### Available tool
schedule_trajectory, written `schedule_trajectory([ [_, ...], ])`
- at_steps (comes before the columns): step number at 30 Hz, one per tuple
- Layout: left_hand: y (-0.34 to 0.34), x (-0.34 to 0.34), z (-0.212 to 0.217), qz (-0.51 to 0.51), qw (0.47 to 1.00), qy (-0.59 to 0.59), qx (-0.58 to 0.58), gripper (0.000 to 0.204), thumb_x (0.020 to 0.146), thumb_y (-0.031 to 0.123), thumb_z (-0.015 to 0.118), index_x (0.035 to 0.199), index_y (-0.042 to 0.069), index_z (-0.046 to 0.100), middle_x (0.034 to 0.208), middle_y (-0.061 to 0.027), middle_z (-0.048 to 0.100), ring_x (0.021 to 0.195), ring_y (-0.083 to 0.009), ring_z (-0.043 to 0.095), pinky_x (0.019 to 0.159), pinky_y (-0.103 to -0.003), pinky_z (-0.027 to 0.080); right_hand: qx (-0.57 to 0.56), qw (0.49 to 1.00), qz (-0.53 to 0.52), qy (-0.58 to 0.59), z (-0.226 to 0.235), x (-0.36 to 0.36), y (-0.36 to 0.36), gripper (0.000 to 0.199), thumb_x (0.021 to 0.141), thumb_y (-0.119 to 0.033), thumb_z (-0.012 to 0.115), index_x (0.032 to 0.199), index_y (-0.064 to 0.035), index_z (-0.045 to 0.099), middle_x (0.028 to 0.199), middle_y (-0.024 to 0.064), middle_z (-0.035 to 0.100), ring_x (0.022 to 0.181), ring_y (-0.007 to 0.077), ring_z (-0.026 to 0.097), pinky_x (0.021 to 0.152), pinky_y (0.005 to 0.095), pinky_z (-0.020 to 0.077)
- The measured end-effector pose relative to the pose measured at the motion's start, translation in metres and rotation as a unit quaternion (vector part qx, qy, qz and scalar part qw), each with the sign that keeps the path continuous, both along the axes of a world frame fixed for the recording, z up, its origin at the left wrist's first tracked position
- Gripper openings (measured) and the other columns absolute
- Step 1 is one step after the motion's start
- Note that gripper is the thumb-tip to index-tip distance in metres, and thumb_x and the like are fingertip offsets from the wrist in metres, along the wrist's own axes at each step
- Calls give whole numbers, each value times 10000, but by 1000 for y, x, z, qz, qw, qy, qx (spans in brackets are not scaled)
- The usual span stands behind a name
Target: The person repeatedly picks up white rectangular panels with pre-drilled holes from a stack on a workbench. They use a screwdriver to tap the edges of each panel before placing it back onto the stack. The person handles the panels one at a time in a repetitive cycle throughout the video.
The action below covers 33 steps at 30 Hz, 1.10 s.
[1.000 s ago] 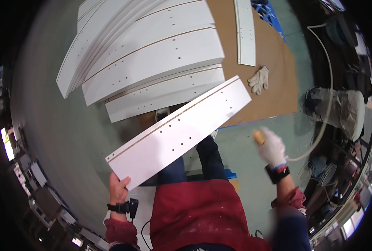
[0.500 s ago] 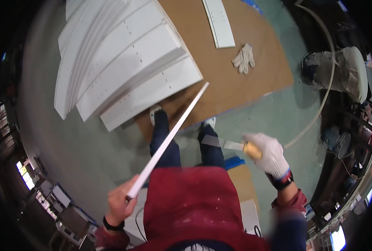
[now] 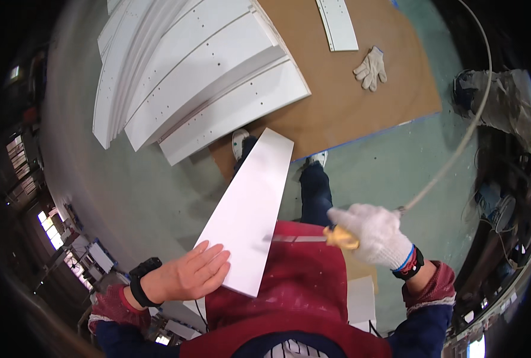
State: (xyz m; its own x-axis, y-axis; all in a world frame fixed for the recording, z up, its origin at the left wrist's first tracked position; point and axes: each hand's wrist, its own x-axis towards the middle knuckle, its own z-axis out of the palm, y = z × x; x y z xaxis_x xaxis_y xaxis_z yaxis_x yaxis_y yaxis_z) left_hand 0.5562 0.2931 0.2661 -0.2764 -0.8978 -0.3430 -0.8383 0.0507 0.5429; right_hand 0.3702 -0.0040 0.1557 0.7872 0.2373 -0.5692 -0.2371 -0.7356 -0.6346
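My bare left hand (image 3: pixel 194 271) grips a long white board (image 3: pixel 250 209) near its close end, fingers laid over the top face; the thumb is hidden. Broad face up, the board slants away from me over my apron and one leg. In my gloved right hand (image 3: pixel 376 234) is a putty knife (image 3: pixel 340 237) with a yellow handle. Its blade points left toward the board's right edge. Motion smears the blade's tip, so whether it touches the board I cannot tell.
Curved white panels (image 3: pixel 200 77) with small holes are stacked at the far left. On the brown floor sheet (image 3: pixel 325 113) lie a white glove (image 3: pixel 371 68) and a narrow white piece (image 3: pixel 338 24). A pale hose (image 3: pixel 456 152) curves along the right.
The white board has turned from edge-on to broad face up. My left hand has shifted from its end to lie over the face. The putty knife has come down and left toward the board.
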Motion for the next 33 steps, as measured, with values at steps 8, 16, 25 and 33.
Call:
schedule_trajectory([
  [8, -10, 36, -34, 231, 967, 100, -47, 274, 768, 36, 614, 1041, 6, 624, 991, -134, 653, 897, -255, 654, 805, -363, 532, -23, 991, -117, 64, -41, -43, -15, 301, 720, -214, 696, 1007, -157, 625, 841, 101, 622, 785, 329, 627, 660, 429, 504],
  [16, 12, 103, -35, 727, 625, 283, -32, 298, 819, 75, 674, 1081, -46, 602, 952, -60, 657, 805, -62, 561, 696, -230, 468, -220, 910, -347, 49, -83, -117, -64, 268, 701, -234, 718, 935, -139, 628, 931, 131, 593, 813, 350, 585, 693, 431, 495],
  [25, 119, 104, -7, 799, 408, 313, -314, 307, 886, 109, 599, 1140, -59, 553, 1069, -111, 634, 972, -184, 612, 888, -326, 476, -247, 928, -232, 154, -85, -131, -66, 205, 678, -257, 713, 797, -115, 625, 730, 134, 617, 729, 357, 602, 650, 416, 489],
  [33, 173, 132, -85, 773, 167, 404, -460, 338, 953, 161, 515, 1224, -41, 513, 1187, -134, 586, 1084, -234, 569, 969, -369, 446, -181, 967, -142, 111, -106, -33, -18, 249, 725, -346, 705, 784, -129, 597, 763, 117, 632, 761, 342, 618, 659, 432, 488],
])
